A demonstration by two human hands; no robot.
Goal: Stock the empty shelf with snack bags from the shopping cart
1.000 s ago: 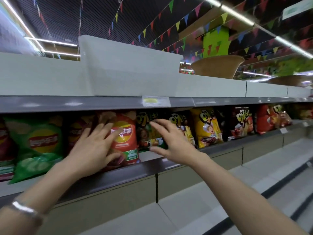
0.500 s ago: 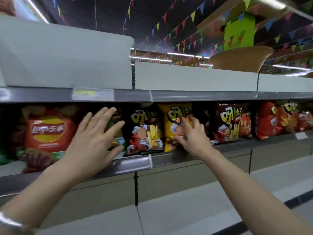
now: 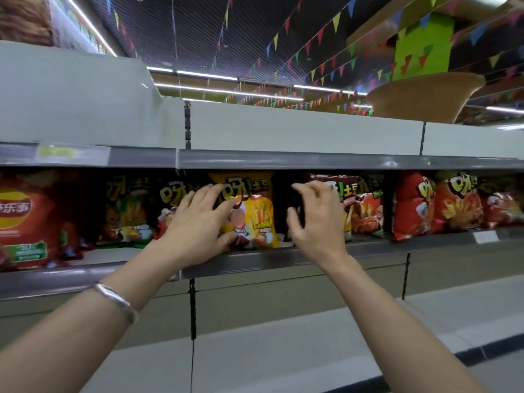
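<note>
Both hands have slid rightward along the shelf (image 3: pixel 283 260): left hand (image 3: pixel 198 225) now presses flat on the yellow snack bag (image 3: pixel 255 219), right hand (image 3: pixel 317 219) hovers loosely curled, empty, straightening stock.

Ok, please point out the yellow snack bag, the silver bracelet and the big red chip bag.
yellow snack bag (image 3: pixel 256 219): head view, bag's front.
silver bracelet (image 3: pixel 114 299): head view, band's top.
big red chip bag (image 3: pixel 31 219): head view, front.
</note>
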